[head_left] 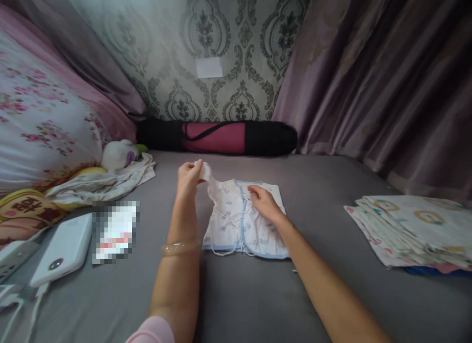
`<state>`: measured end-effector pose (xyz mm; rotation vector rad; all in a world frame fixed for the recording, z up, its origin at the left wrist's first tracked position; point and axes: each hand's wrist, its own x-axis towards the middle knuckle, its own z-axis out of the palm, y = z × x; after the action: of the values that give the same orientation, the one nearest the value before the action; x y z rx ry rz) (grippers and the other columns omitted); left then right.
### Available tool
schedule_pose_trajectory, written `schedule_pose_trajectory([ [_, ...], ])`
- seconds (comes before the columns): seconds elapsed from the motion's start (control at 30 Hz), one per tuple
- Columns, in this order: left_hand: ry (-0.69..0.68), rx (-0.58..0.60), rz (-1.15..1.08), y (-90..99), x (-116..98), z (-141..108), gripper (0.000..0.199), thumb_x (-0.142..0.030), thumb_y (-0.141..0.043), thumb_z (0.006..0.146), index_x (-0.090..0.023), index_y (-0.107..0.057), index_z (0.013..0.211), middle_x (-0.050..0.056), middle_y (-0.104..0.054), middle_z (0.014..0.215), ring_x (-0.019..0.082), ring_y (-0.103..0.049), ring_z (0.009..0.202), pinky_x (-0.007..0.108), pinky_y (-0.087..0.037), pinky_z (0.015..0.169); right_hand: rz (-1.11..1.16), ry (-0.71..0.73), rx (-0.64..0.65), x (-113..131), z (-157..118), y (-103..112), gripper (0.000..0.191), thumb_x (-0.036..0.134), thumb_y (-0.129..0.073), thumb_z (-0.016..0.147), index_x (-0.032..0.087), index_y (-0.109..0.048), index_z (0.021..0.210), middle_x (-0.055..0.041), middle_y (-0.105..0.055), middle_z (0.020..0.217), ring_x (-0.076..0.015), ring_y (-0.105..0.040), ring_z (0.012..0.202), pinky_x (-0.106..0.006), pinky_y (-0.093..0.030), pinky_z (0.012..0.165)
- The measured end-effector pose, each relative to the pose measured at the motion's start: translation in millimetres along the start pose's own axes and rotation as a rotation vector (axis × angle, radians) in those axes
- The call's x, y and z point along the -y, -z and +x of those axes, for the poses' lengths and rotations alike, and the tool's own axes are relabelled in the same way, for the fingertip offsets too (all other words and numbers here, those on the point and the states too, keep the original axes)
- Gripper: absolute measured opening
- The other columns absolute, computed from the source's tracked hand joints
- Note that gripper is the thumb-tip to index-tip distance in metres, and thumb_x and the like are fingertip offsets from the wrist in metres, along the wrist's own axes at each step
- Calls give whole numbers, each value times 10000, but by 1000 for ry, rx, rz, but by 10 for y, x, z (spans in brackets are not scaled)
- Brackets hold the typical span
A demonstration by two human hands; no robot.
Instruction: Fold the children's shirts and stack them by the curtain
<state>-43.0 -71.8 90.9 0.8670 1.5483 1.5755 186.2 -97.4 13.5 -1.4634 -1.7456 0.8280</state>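
Observation:
A white baby shirt (228, 217) with a small blue print, blue trim and thin white ties lies front up on the grey sheet. At its upper left, my left hand (190, 175) is closed on the shirt's sleeve and lifts it off the bed. My right hand (264, 203) lies over the upper right front, close to the neckline and the blue front edge. Its fingers are loosely bent and apart, with no cloth visibly pinched. The right sleeve is partly hidden behind that hand and forearm.
Folded printed cloths (413, 230) are stacked at the right. To the left are a white power bank (64, 252) with a cable, a blurred-out packet (116, 232), a crumpled cloth (110, 183) and a plush toy (118, 155). A black-and-pink long bag (217, 137) lies along the wall.

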Motion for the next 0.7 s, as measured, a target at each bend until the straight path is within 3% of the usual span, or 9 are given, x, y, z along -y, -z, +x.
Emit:
schedule_pose_trajectory([
  [0.1, -59, 146, -37, -250, 0, -144, 248, -379, -637, 756, -157, -528, 737, -3, -554, 648, 118, -566, 569, 240, -512, 528, 500, -260, -75, 74, 59, -52, 237, 136, -452, 873, 163, -640, 1016, -105, -691, 1051, -178, -658, 957, -355, -487, 929],
  [0.17, -79, 334, -55, -394, 34, -229, 303, -441, -642, 774, -151, -552, 771, 27, -595, 703, 134, -605, 632, 251, -533, 584, 828, -432, -77, 110, 89, -30, 183, 211, -448, 914, 161, -613, 976, -101, -696, 957, -171, -676, 843, -349, -526, 852],
  [0.23, -59, 497, -61, -478, 83, -269, 365, -507, -611, 804, -146, -577, 839, 80, -647, 823, 163, -648, 749, 273, -547, 676, 1086, -564, -52, 111, 103, 26, 278, 329, -374, 966, 151, -586, 990, -107, -692, 871, -182, -678, 782, -361, -546, 797],
  [0.3, -45, 519, -30, -480, 139, -243, 389, -532, -539, 850, -148, -579, 900, 118, -663, 949, 179, -660, 848, 287, -540, 740, 1248, -631, -19, 86, 110, 88, 431, 445, -274, 987, 131, -565, 1036, -127, -689, 840, -210, -681, 783, -388, -557, 760],
  [0.4, -79, 431, 145, -368, 232, -119, 284, -416, -476, 889, -151, -576, 918, 120, -665, 991, 172, -658, 841, 283, -525, 720, 1316, -644, 7, 43, 120, 137, 529, 532, -266, 970, 102, -560, 1063, -151, -689, 851, -236, -683, 812, -409, -557, 759],
  [0.5, -138, 542, 403, -262, 343, -6, 172, -221, -498, 805, -154, -606, 921, 92, -680, 949, 170, -650, 801, 284, -513, 698, 1284, -660, -1, 37, 128, 113, 425, 465, -334, 974, 119, -571, 1040, -129, -689, 832, -216, -681, 800, -407, -551, 797],
  [0.63, -356, 647, 804, -275, 526, 31, 393, -95, -518, 659, -160, -638, 1027, 93, -677, 1019, 220, -637, 917, 346, -497, 818, 1147, -607, -75, 44, 120, 19, 141, 196, -455, 910, 166, -575, 977, -77, -698, 846, -168, -676, 796, -363, -559, 818],
  [0.7, -449, 662, 954, -301, 609, 27, 575, -89, -564, 625, -175, -583, 1193, 115, -630, 1187, 266, -585, 1087, 385, -449, 936, 1000, -526, -115, 18, 122, -20, 181, 121, -473, 841, 167, -582, 977, -78, -704, 915, -169, -678, 835, -336, -571, 804],
])
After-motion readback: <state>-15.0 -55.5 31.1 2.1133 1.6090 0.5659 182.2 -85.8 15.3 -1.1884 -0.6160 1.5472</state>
